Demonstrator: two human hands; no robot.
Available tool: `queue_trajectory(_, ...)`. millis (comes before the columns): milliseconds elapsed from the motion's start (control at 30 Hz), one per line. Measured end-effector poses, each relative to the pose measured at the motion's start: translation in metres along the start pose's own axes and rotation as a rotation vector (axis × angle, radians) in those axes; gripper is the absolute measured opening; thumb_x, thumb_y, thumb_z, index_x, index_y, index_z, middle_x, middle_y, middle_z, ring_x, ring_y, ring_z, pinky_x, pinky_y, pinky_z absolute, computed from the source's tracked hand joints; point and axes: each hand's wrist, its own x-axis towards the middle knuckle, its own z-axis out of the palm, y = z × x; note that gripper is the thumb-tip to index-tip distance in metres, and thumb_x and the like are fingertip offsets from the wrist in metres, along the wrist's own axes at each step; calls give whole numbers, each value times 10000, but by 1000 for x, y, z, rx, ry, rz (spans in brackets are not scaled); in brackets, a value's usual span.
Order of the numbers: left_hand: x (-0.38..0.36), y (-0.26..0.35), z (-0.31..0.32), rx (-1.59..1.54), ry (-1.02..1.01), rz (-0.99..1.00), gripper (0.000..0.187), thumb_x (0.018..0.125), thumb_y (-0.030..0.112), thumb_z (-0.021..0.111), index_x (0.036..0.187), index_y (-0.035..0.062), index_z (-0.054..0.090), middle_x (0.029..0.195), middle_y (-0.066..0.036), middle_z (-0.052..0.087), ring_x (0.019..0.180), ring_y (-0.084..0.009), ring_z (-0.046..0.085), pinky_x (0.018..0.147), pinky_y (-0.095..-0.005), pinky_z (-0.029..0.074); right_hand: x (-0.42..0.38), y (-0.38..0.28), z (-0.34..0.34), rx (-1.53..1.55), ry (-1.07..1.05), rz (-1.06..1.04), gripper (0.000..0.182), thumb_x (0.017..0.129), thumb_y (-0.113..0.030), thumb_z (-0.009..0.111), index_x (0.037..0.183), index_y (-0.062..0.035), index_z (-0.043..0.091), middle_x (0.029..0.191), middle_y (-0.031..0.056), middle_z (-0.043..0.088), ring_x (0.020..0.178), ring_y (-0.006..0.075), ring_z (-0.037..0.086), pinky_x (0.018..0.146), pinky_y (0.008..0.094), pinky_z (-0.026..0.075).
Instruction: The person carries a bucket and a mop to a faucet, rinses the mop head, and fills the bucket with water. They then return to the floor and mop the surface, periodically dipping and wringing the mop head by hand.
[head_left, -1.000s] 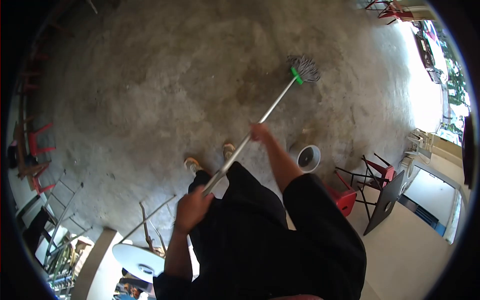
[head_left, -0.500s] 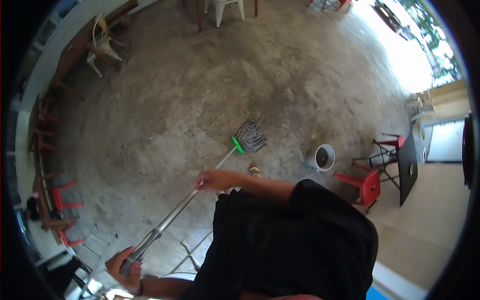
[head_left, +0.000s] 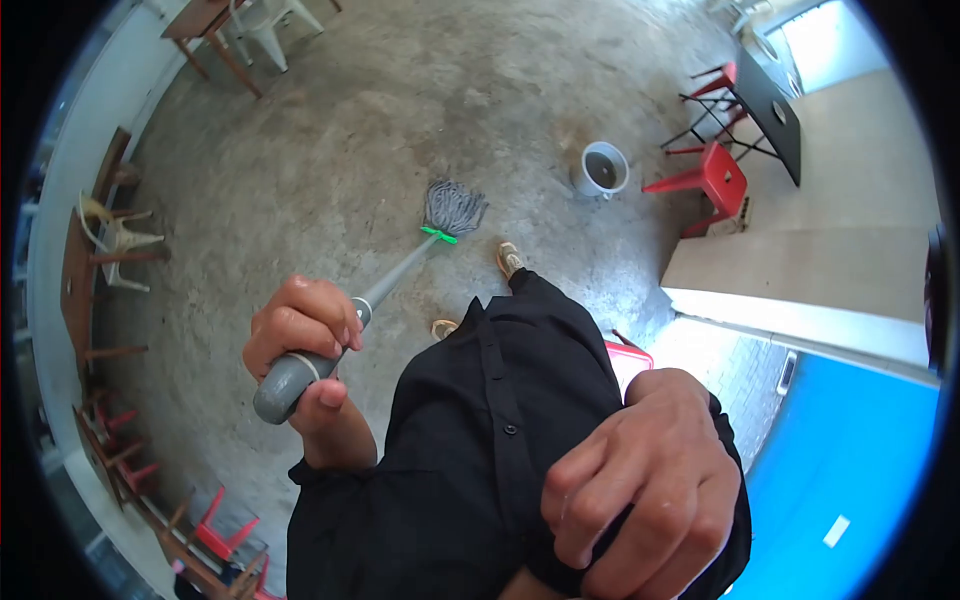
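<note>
My left hand [head_left: 312, 345] is closed round the grey upper end of a mop [head_left: 400, 275], whose handle slants away across the floor. The mop's grey string head [head_left: 455, 208] lies on the concrete, joined to the pole by a green clamp. My right hand [head_left: 645, 485] is off the mop, raised close to the camera in front of the black shirt [head_left: 470, 420]. Its fingers are curled, with their tips hidden, so what they hold, if anything, does not show. A pale bucket [head_left: 625, 170] with dark content stands beyond and right of the mop head.
Right of the bucket are red stools [head_left: 722, 180] and a black folding table [head_left: 775, 120]. A low wall [head_left: 800, 270] and a blue surface [head_left: 840, 450] lie at the right. Wooden tables and chairs [head_left: 125, 240] line the left wall. My shoe [head_left: 509, 259] is near the mop head.
My right hand has let go of the mop pole and come up in front of the chest. My left hand still grips the handle, now higher in view. The view has turned and tilted down.
</note>
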Motion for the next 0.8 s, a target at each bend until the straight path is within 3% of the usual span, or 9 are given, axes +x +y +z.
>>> queue_trajectory(133, 15, -15, 30, -93, -48, -79, 431, 698, 376, 756, 719, 36, 492, 624, -60, 472, 502, -140, 466, 460, -253, 394, 6, -31, -24, -128, -55, 46, 333, 951, -286, 482, 969, 25, 600, 894, 122, 575, 809, 277, 577, 680, 356, 457)
queue_trajectory(233, 26, -32, 54, -118, -64, -70, 442, 684, 347, 792, 754, 31, 490, 621, -60, 472, 497, -137, 463, 448, -254, 381, -21, -31, -40, -175, 87, -181, 250, 868, -225, 622, 981, -2, 625, 946, 130, 588, 791, 259, 582, 657, 336, 433)
queue_trajectory(367, 52, -58, 90, -51, -73, -52, 411, 738, 301, 778, 791, 49, 457, 595, -36, 466, 483, -132, 448, 465, -265, 367, -43, -75, -113, -12, 200, -173, 235, 840, -202, 687, 989, -25, 645, 1026, 129, 592, 815, 260, 590, 659, 362, 419)
queue_trajectory(533, 87, -89, 156, 149, -21, -69, 326, 816, 240, 685, 768, 86, 402, 589, -32, 472, 517, -128, 453, 512, -288, 338, -97, -145, -286, 89, -429, 107, 583, 835, -440, 665, 1126, 52, 548, 991, 105, 588, 825, 285, 580, 761, 382, 463)
queue_trajectory(600, 106, -108, 186, 170, 74, -82, 291, 850, 216, 636, 766, 91, 387, 624, -40, 460, 562, -136, 454, 547, -285, 328, -164, -136, -383, 304, -160, 300, 606, 824, -479, 666, 1134, 29, 549, 1002, 132, 626, 856, 256, 629, 744, 381, 494)
queue_trajectory(633, 117, -121, 198, 231, 186, -58, 260, 846, 180, 607, 746, 102, 380, 620, -17, 409, 545, -121, 399, 564, -283, 317, -214, -127, -437, 145, 164, 342, 546, 926, -471, 509, 1141, 29, 548, 1062, 159, 619, 863, 264, 624, 773, 342, 493)
queue_trajectory(667, 126, -136, 208, 291, 299, -25, 237, 842, 143, 578, 726, 112, 374, 616, 5, 357, 529, -105, 345, 582, -280, 305, -278, -103, -489, 152, 669, 480, 496, 944, -416, 506, 1227, -9, 486, 1088, 134, 614, 900, 219, 616, 799, 341, 485)
queue_trajectory(700, 133, -145, 196, 308, 330, -6, 239, 824, 142, 571, 710, 121, 362, 615, 7, 353, 541, -105, 345, 587, -285, 302, -346, -83, -556, -65, 903, 622, 456, 971, -371, 467, 1292, -50, 421, 1126, 108, 600, 953, 204, 593, 831, 339, 457)
queue_trajectory(800, 183, -207, 226, 744, 330, 82, 274, 857, 260, 583, 708, 124, 398, 589, 26, 351, 509, -111, 344, 507, -276, 298, -569, -42, -682, -123, 1580, 1314, 630, 940, -552, 385, 1382, -106, 332, 1265, 101, 525, 1075, 215, 543, 921, 410, 377)
